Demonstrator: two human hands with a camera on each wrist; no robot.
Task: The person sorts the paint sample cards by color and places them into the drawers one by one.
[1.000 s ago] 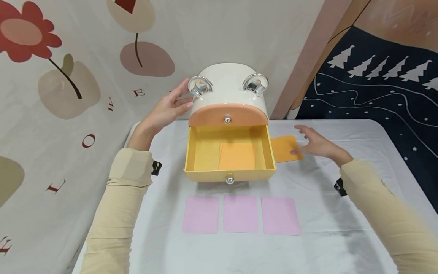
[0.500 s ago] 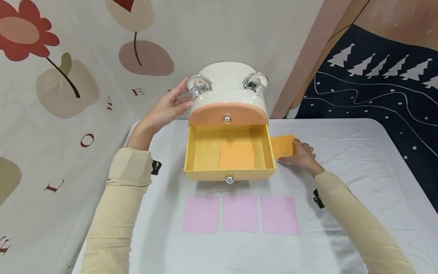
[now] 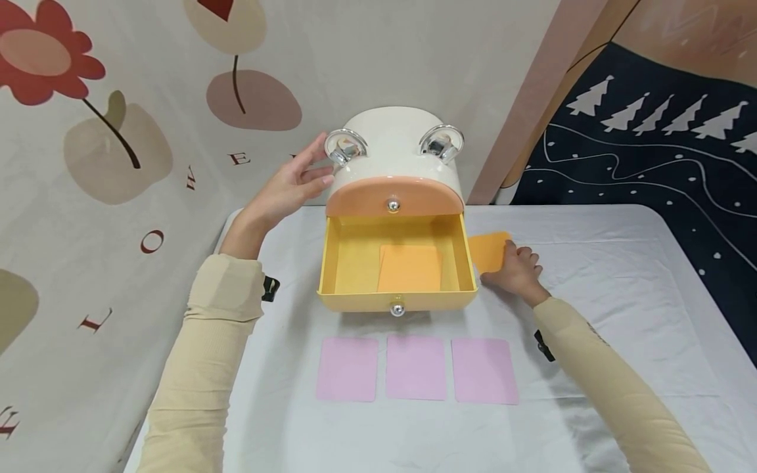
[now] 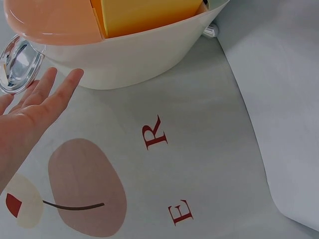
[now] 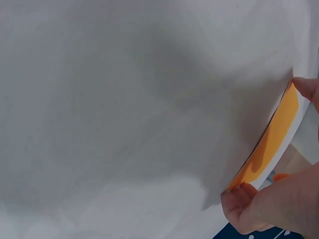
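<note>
A white desktop drawer box (image 3: pixel 393 141) with two silver ring ears stands against the wall. Its lower yellow drawer (image 3: pixel 355 256) is pulled out, and orange cards (image 3: pixel 410 268) lie inside. My left hand (image 3: pixel 294 180) rests its straight, spread fingers at the box's left side, by one silver ear (image 4: pixel 22 64). Right of the drawer, my right hand (image 3: pixel 517 269) holds another orange card (image 3: pixel 487 251) by its edges. The right wrist view shows that card (image 5: pixel 274 137) between thumb and fingers, close over the white cloth.
Three pink cards (image 3: pixel 416 368) lie in a row in front of the drawer. An orange upper drawer (image 3: pixel 361 198) with a silver knob is closed. A printed wall hanging (image 3: pixel 355 59) stands behind and left; a dark tree-patterned cloth (image 3: pixel 639 164) hangs right.
My right hand has moved left and taken hold of the orange card beside the drawer, its fingers closing on the edges. My left hand has stayed at the box.
</note>
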